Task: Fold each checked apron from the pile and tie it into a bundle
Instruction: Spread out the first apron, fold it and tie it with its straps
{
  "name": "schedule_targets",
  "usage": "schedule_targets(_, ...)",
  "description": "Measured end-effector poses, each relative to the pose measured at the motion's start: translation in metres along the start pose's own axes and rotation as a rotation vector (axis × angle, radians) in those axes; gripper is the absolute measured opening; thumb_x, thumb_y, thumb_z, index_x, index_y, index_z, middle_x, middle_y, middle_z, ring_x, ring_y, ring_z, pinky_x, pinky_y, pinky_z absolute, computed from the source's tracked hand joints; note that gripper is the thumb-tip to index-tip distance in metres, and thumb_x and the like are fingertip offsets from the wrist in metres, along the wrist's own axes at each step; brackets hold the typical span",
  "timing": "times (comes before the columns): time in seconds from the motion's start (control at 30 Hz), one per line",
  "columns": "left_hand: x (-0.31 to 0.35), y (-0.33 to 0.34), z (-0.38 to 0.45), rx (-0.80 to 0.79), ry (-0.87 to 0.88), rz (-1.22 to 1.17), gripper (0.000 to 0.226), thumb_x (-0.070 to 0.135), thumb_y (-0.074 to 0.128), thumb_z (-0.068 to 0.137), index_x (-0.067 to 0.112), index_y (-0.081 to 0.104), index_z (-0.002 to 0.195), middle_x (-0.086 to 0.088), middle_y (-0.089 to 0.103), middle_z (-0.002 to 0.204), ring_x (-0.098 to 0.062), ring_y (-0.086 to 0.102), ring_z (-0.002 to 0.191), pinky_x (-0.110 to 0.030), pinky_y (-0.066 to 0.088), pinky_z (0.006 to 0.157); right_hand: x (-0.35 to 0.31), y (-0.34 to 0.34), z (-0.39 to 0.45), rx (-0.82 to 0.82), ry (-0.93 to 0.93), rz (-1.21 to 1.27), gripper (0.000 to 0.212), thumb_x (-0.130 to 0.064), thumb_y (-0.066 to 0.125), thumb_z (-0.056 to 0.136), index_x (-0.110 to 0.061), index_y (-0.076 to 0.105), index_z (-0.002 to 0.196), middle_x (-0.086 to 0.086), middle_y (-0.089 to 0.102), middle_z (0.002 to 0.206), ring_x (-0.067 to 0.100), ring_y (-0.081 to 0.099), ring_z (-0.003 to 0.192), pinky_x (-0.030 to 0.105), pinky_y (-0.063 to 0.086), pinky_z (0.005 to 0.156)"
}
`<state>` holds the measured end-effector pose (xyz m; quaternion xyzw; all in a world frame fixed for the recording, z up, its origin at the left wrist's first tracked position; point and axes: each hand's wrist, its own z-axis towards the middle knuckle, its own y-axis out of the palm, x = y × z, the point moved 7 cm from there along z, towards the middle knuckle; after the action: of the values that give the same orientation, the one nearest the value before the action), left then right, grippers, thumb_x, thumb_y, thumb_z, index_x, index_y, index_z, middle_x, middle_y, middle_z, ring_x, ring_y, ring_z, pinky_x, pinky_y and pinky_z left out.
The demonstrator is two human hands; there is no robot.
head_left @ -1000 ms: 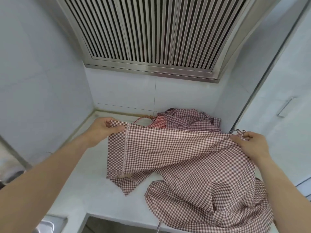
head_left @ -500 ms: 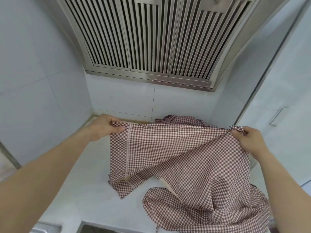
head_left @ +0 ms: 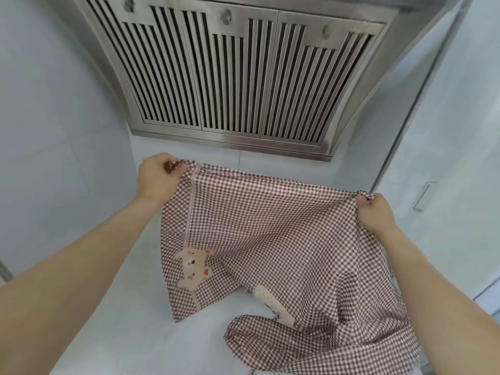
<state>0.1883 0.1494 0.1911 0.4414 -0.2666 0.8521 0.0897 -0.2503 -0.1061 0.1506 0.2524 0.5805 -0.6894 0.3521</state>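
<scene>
Two corners of one checked apron [head_left: 270, 226] are held up, one in each grip: the left hand [head_left: 157, 177] is curled round a bunched corner, and the right hand [head_left: 374, 212] pinches the opposite corner. The top edge is drawn nearly taut between the two grips, with a slight sag in the middle. Below the left grip a seam runs down to a bear patch [head_left: 193, 267]. Below the right grip the cloth hangs slack, and its lower part lies crumpled on the bench [head_left: 121, 334]. The pile itself cannot be seen from here; it is probably hidden behind the raised cloth.

Step judged in hand: spreading the apron ahead of the first fold.

Notes for doing it well:
- Both grips should be kept level, so the top edge stays straight.
- The slack under the right grip should be shaken out first; a fold made over that bunching would likely come out lopsided.
- The ties are not clearly visible; they should be found and left free for the bundle knot.
</scene>
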Motion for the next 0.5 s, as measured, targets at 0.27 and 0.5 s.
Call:
schedule_targets(0.27,0.048,-0.007,0.008,-0.055,0.208,0.344,0.016,0.022,0.039,0.106,0.008,0.043,0.098,-0.007,0.051,0.074,-0.026,0.049,0.07,-0.038,0.036,0.06,-0.025,0.003,0.005,-0.287,0.072,0.063,0.029,-0.02,0.047,0.102,0.004,0.061,0.092,0.018,0.066,0.098,0.033,0.062,0.091,0.035,0.048,0.077)
schedule_targets(0.5,0.053,-0.032,0.038,-0.547,-0.174,0.39,0.015,0.02,0.064,0.094,0.007,0.062,0.101,-0.014,0.066,0.098,-0.029,0.062,0.088,-0.035,0.049,0.069,-0.005,0.002,-0.026,-0.912,0.214,-0.094,0.035,-0.021,0.063,0.094,0.001,0.064,0.12,0.015,0.072,0.116,0.033,0.066,0.111,0.047,0.045,0.106)
